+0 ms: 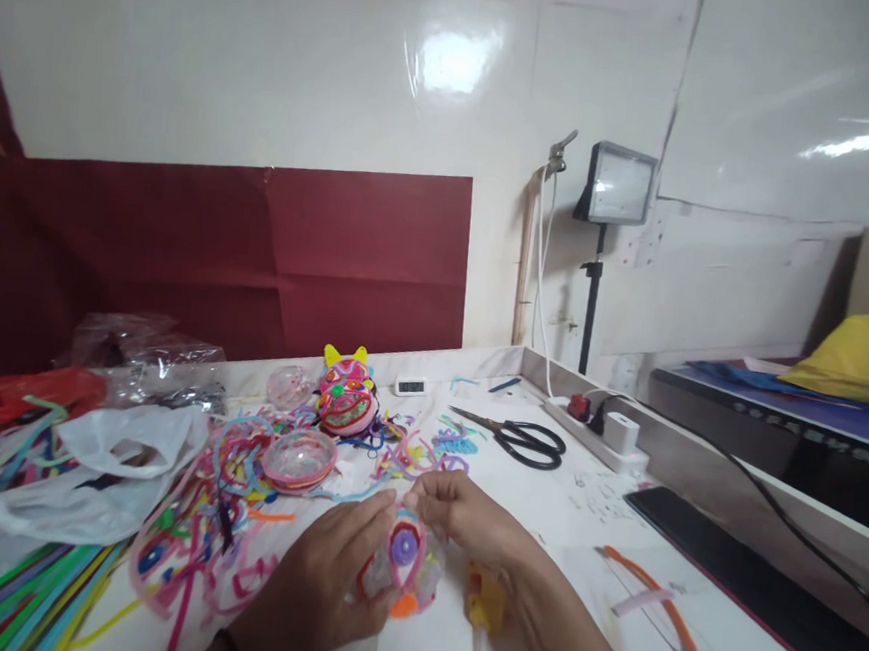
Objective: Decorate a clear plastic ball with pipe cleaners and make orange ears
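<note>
In the head view, a person's left hand (pixel 332 563) cradles a decorated clear plastic craft piece (pixel 405 567) low over the desk (pixel 572 577), fingers closed around its side, while the right hand (pixel 457 513) presses its fingers together at the top edge, what lies between them too small to tell. A purple disc (pixel 405 546) faces outward. Beyond lie black-handled scissors (pixel 502 431) and a yellow-eared figure (pixel 345 399); colorful craft strips (pixel 44 591) crowd the left.

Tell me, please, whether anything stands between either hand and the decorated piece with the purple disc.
Nothing visible does: the left hand grips the decorated piece and the right hand is at its upper edge. The yellow object lies by the right forearm, not in between.
</note>
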{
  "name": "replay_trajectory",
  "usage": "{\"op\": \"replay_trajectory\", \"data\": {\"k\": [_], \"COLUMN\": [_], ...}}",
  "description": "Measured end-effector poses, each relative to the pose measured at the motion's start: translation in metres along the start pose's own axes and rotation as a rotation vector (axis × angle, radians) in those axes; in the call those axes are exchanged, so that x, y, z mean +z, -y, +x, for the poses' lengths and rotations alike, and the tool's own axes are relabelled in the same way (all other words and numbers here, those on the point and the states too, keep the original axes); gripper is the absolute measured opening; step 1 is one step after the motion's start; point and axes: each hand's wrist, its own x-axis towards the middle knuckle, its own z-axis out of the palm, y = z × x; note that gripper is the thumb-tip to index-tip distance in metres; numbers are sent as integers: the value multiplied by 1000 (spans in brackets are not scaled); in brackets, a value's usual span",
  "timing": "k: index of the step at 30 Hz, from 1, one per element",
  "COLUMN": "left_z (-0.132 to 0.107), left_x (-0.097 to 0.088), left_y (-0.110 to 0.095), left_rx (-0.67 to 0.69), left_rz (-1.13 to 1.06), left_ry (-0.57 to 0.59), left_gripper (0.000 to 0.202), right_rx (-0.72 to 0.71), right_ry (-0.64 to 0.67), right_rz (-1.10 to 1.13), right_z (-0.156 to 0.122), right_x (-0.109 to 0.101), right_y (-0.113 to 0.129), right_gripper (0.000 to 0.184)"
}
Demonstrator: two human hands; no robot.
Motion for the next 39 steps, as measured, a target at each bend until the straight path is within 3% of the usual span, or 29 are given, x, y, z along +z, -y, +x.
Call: {"op": "replay_trajectory", "data": {"k": [30,39], "left_z": [-10,-17], "left_x": [10,15], "left_y": [11,12], "left_rx": [-2,-66], "left_rz": [60,54], "left_ry": [-36,-20], "left_gripper": [55,54], "right_rx": [-54,-50], "right_ry": [-59,-62], "right_rz": [-68,-55], "right_z": [7,7], "right_x": [2,4], "right_y": [-8,-11], "right_gripper": [37,31]}}
